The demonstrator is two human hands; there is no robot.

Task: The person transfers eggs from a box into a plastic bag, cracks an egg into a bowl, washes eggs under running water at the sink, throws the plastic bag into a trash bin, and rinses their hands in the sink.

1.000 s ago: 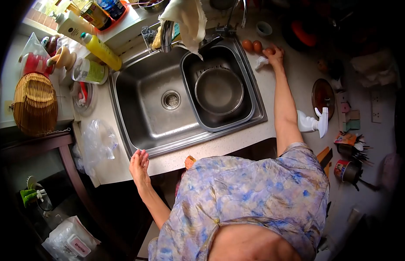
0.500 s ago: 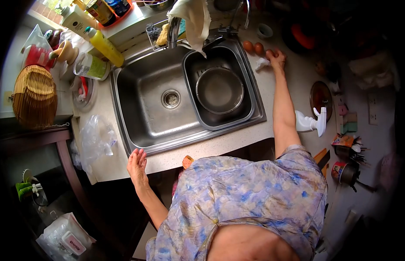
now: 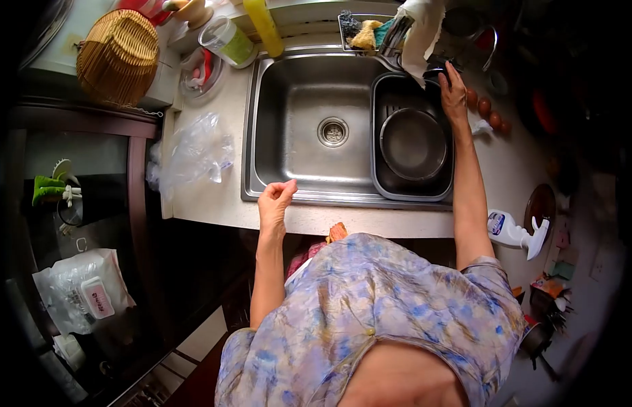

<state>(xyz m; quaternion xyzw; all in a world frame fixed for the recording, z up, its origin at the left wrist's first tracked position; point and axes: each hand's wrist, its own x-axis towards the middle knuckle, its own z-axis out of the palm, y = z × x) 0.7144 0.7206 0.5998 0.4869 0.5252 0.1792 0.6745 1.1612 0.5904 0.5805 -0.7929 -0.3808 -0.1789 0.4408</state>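
My right hand (image 3: 454, 95) is over the right edge of the steel sink (image 3: 309, 102), fingers apart and nothing in them, near the hanging cloth (image 3: 422, 37). Several brown eggs (image 3: 484, 106) lie on the counter just right of it, beside a crumpled white tissue (image 3: 481, 127). A dark basin (image 3: 397, 191) sits in the sink's right side with a round metal pan (image 3: 414, 144) in it. At the sink's front left edge is my left hand (image 3: 277, 197), its fingers curled together; whatever they may hold is too small to make out.
A clear plastic bag (image 3: 197, 152) lies on the counter left of the sink. Behind it stand a plastic tub (image 3: 229, 42) and a yellow bottle (image 3: 263, 26). A woven basket (image 3: 119, 57) is at the upper left. A white spray bottle (image 3: 516, 232) lies right of my right arm.
My right hand has left the eggs and moved left toward the faucet, fingers spreading. My left hand has moved along the sink edge and curled its fingers. The view has turned left.
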